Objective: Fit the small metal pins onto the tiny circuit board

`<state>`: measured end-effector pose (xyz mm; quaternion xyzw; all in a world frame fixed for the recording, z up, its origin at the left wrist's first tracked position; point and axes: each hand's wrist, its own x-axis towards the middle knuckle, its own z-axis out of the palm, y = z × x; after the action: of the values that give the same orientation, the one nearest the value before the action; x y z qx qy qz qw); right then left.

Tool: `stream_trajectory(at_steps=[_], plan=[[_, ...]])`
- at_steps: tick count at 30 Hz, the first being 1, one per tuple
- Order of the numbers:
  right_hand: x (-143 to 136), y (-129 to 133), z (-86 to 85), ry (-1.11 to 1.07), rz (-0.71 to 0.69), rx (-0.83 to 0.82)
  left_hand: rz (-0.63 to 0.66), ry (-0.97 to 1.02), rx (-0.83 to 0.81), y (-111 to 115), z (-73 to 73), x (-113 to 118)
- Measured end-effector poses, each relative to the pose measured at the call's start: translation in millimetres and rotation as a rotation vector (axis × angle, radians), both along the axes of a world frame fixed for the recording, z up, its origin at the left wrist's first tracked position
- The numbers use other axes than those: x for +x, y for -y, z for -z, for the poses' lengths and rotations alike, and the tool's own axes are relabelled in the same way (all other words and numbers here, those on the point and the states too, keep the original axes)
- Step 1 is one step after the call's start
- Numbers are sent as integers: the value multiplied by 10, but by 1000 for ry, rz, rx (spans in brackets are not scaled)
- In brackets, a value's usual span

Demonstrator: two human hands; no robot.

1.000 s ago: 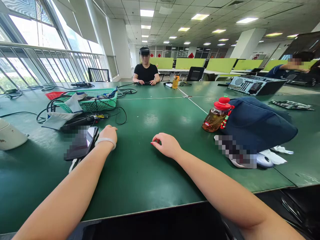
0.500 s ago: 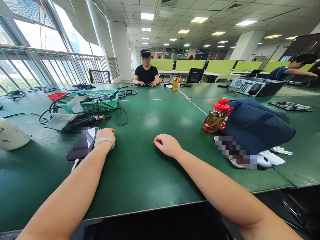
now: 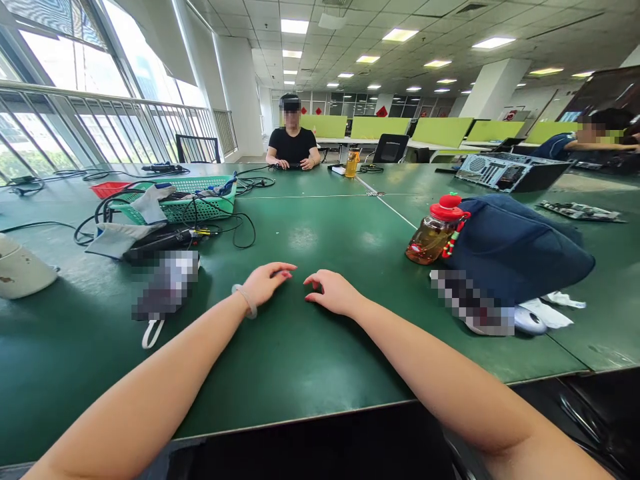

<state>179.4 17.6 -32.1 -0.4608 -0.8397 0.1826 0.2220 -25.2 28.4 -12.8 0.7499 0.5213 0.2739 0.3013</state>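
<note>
Close together over the smooth dark green tabletop [image 3: 280, 380], well in from the near edge, two bare hands are seen. The left hand [image 3: 265, 285], ringed at the wrist by a pale round bangle [image 3: 253, 308], is kept empty, its thumb and forefinger parted by a narrow gap. Just beside it, apart, the right hand [image 3: 331, 291] is half curled, also empty, with a small opening left at the fingertips. Toward the left edge, a dark flat slab with a white strap loop [image 3: 167, 283] is laid, partly blurred; beyond it, a green perforated plastic basket [image 3: 213, 208] is draped with black cables. Toward the right edge, a see-through amber bottle with a red lid [image 3: 429, 233] is placed beside a navy fabric bag [image 3: 520, 253].
</note>
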Motion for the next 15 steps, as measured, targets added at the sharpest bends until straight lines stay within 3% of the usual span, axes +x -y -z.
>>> stream_trajectory(at_steps=[2,4,9,15], plan=[[-3,-16,8,6,11,-6,127,99,17,169,-56,196],[-4,-27,12,9,5,-10,166,102,78,277,-105,279],[9,-27,-8,3,1,-53,48,-24,90,215,-64,162],[23,0,-78,21,-21,-105,56,130,-120,148,58,182]])
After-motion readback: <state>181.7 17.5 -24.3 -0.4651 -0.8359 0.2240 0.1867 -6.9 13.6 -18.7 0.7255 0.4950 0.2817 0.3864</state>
